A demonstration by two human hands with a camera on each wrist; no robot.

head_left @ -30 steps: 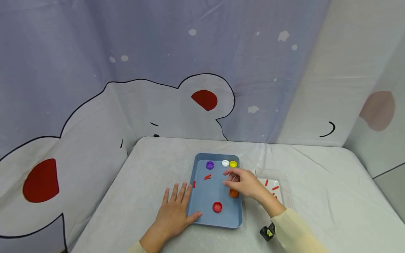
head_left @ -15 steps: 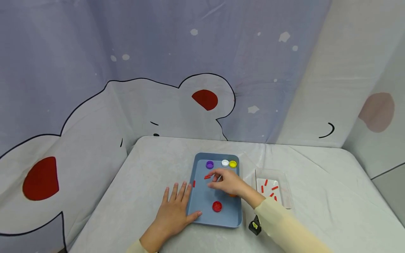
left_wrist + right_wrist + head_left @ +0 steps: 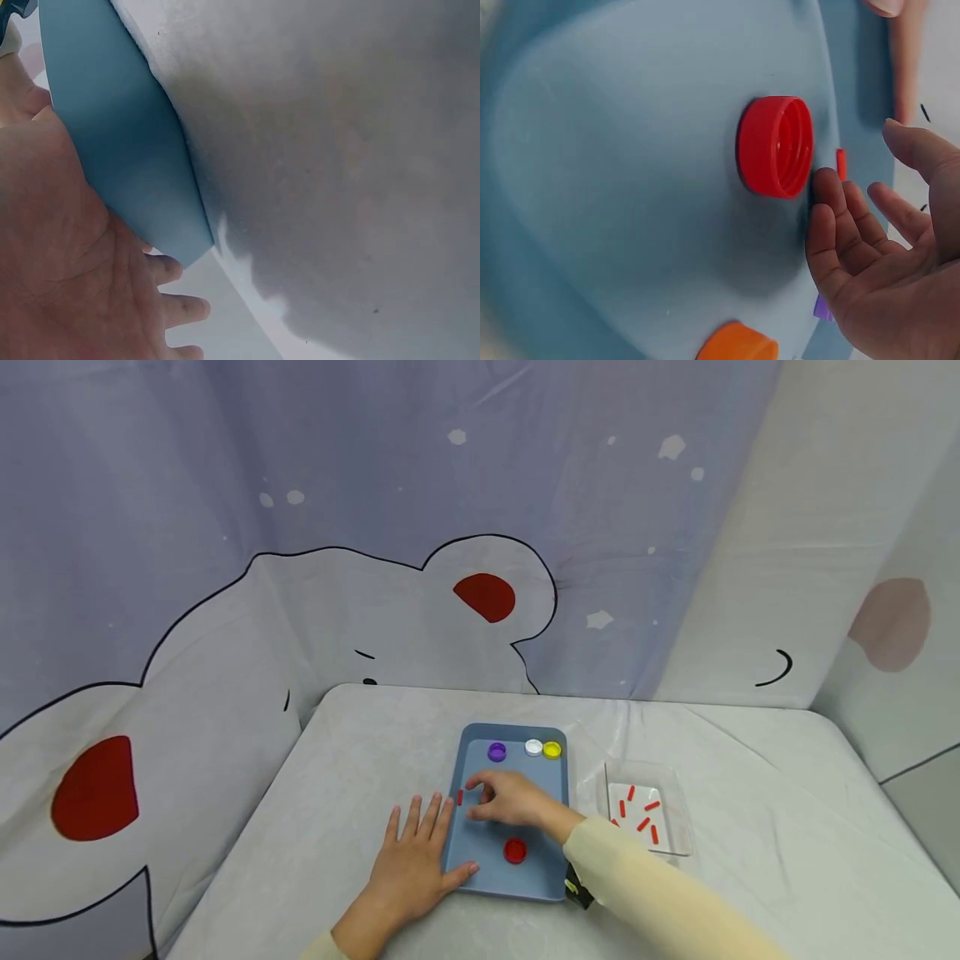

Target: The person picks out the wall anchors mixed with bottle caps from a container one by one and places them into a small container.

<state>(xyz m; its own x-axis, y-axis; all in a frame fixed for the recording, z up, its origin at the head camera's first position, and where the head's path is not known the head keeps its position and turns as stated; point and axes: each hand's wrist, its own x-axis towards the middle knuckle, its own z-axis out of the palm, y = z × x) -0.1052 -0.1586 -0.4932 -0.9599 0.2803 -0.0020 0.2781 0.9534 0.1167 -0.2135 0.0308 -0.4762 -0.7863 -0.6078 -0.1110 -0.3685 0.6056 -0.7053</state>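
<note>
My left hand [image 3: 412,864] rests at the left edge of the blue tray [image 3: 517,883], its fingers straight and spread. In the left wrist view its palm [image 3: 60,247] lies along the tray's side. Over the tray, my right hand [image 3: 510,797] reaches left with bent fingers, thumb and index finger apart. Near those fingertips a small red stick [image 3: 460,797] lies by the tray's left wall. No held thing shows in the right hand [image 3: 892,255] in the right wrist view. A red bottle cap [image 3: 515,851] sits below that hand; an orange cap [image 3: 739,345] is hidden from the head view.
At the tray's far end lie a purple cap [image 3: 497,752], a white cap [image 3: 534,747] and a yellow cap [image 3: 552,750]. Right of the tray stands a clear plastic box [image 3: 681,814] with several red sticks [image 3: 643,824] inside. A patterned curtain [image 3: 375,460] hangs behind the table.
My right hand has moved left across the tray, from above the orange cap to near the left wall. It now covers where two red sticks lay. The left hand has stayed put.
</note>
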